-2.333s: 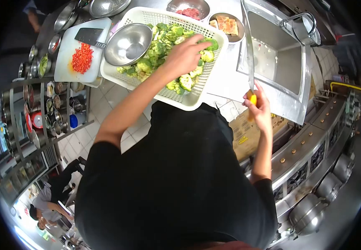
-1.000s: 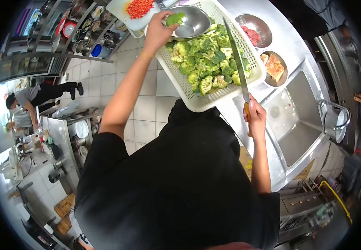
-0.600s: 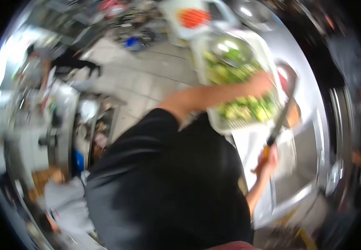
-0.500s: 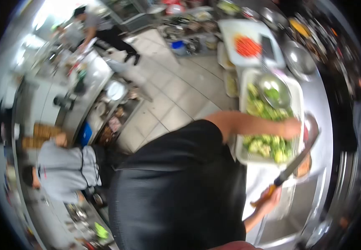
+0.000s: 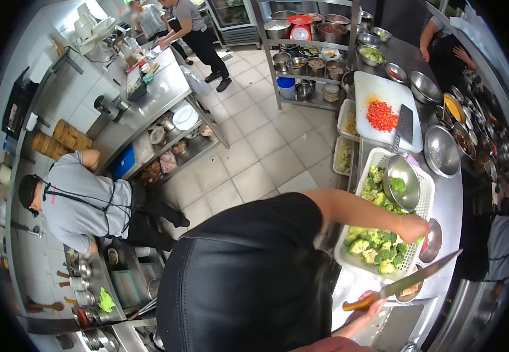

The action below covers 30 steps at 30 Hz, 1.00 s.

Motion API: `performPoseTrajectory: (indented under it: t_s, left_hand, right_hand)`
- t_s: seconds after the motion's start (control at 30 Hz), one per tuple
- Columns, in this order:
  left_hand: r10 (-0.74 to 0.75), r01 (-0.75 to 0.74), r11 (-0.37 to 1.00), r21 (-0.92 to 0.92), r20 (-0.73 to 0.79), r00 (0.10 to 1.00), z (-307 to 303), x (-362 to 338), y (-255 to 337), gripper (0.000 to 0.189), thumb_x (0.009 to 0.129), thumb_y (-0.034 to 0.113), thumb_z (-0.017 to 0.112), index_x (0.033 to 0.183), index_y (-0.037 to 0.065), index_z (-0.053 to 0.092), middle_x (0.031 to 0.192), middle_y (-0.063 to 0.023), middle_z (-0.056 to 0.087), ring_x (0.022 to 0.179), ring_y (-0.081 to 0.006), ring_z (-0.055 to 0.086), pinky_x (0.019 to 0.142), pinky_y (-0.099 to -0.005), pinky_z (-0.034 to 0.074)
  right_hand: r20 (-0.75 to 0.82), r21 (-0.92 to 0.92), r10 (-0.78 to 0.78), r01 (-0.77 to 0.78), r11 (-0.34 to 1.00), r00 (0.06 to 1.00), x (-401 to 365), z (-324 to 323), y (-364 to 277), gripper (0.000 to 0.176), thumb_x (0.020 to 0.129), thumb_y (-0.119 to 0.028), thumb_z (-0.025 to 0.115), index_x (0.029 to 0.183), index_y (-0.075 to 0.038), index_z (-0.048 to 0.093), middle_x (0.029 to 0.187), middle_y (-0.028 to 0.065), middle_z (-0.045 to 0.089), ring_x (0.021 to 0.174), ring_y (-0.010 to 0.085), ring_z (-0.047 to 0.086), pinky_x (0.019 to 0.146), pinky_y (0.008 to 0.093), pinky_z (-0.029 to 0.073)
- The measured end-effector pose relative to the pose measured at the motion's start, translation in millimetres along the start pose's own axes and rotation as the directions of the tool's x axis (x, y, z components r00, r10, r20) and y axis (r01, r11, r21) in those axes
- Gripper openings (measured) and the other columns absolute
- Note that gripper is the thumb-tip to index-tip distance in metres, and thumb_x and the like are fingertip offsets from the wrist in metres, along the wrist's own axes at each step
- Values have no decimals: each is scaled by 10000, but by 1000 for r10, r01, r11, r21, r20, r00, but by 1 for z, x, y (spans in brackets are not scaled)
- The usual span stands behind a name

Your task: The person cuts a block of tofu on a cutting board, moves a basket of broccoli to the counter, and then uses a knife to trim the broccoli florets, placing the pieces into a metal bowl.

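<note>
My right hand (image 5: 373, 306) is wrapped round the yellow handle of a long-bladed knife (image 5: 416, 279), its blade angled up and away to the right. My left hand (image 5: 413, 229) is over the far rim of a white perforated basket (image 5: 341, 256), its fingers turned down and mostly hidden. Cut broccoli (image 5: 378, 249) fills the basket. Resting on the broccoli, a steel bowl (image 5: 410, 183) holds one green floret. Just beyond my left hand is a second steel bowl (image 5: 433, 242). Partly under the knife blade lies a bowl with brownish contents (image 5: 408, 291).
A white cutting board (image 5: 367, 88) bears chopped red pieces (image 5: 382, 116) and a cleaver (image 5: 406, 124). A perforated steel bowl (image 5: 441, 151) stands beside it. Near my right hand is a sink (image 5: 392, 328). Behind me a person in grey (image 5: 87, 196) bends over a counter; others stand farther off.
The view has swung and sharpened, so the basket and board appear lower. My left hand stays at the basket's far rim, and the knife stays in my right hand with its blade lying flatter in view.
</note>
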State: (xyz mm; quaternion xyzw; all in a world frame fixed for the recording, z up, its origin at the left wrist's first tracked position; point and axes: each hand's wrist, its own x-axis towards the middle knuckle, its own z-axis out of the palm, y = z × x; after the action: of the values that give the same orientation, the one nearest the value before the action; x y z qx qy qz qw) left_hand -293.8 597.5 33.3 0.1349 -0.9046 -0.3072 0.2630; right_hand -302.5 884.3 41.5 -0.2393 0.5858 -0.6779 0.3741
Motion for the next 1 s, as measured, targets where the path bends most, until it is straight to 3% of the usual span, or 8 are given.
performPoseTrajectory:
  t_s: [0.1,0.23,0.33,0.43,0.53,0.63,0.8,1.0]
  left_hand:
    - [-225,135,880,-455,-151,963,-26,-28,-4,337,769,45,582,1103,-2,569,960,-173,607,828,-250,624,735,-367,509]
    - [-493,302,48,-952,240,836,-65,-104,-5,466,861,44,559,1282,-81,405,1104,-185,547,843,-204,627,776,-331,524]
    - [-546,390,303,-870,176,819,-76,-138,-6,533,848,45,595,1300,-97,352,1036,-189,575,838,-213,631,745,-332,525]
    - [-3,-141,812,-567,-246,969,-88,-169,-15,340,963,319,416,1039,56,617,1039,-46,628,1090,-263,539,1014,-446,337]
    - [-550,237,473,-849,-75,832,-93,-153,15,343,901,116,530,1222,7,484,999,-117,606,745,-177,640,703,-303,528]
    - [-536,310,590,-746,-73,841,-97,-154,20,349,874,44,532,1216,-2,480,997,-102,591,760,-166,620,700,-291,515]
    - [-569,207,256,-944,26,822,-97,-149,26,340,879,40,513,1214,-7,478,1069,-91,568,874,-184,587,791,-311,474]
    - [-501,109,7,-994,91,861,-95,-149,26,547,853,330,581,1297,55,418,1098,-16,572,1027,-147,538,927,-348,399]
  right_hand:
    - [-90,-51,101,-106,993,991,0,-3,5,464,932,-295,510,1249,28,408,661,20,412,634,93,394,580,206,310]
    - [-157,-156,18,-43,987,987,7,-15,25,522,912,-226,547,1341,27,393,662,-10,375,621,83,363,557,211,289]
    - [-90,-276,-78,50,960,993,27,-20,28,492,897,-194,499,1349,-18,418,624,-41,359,567,57,322,495,210,253]
    - [-37,-438,-84,60,897,996,42,17,-11,463,887,-181,495,1338,-81,461,592,-82,327,517,24,269,454,190,202]
    - [-53,-292,-118,98,952,992,57,30,-10,431,884,-135,541,1309,-80,495,676,-59,442,575,47,355,520,194,304]
    - [62,-234,-94,106,966,994,53,52,-23,436,889,-159,555,1312,-78,489,722,-48,472,601,51,379,547,195,336]
    - [168,-500,-333,371,783,928,47,85,-14,449,835,-186,648,1265,-110,540,1126,110,639,988,207,622,838,284,469]
    - [260,-647,-349,431,629,900,33,99,-17,470,781,-230,700,1217,-107,574,864,123,661,730,272,634,672,314,489]
